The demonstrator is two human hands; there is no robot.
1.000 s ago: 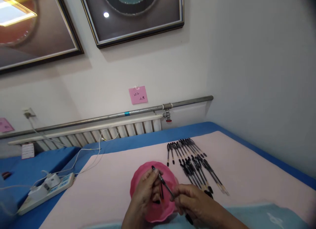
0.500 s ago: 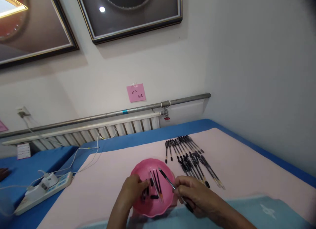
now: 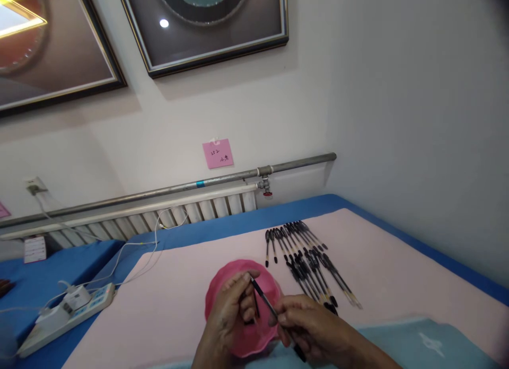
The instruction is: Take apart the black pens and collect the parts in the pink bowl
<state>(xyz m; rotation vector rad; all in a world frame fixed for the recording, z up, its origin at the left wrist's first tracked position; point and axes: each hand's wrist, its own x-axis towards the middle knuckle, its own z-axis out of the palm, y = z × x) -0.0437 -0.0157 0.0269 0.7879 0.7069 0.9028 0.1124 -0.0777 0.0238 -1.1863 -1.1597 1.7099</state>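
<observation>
Our right hand (image 3: 308, 324) gripped the pen (image 3: 267, 301) while our left hand (image 3: 231, 304) pinched its tip (image 3: 254, 282); we judged straight alignment best.

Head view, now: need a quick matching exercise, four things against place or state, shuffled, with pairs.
1. held pen
2. pink bowl
3. laid-out pens
4. power strip

A. on the pink sheet, right of the pink bowl
B. far left, with white adapters in it
C. in the grip of the right hand
D. partly covered by the left hand, rim scalloped

Pairs: 1-C, 2-D, 3-A, 4-B
</observation>
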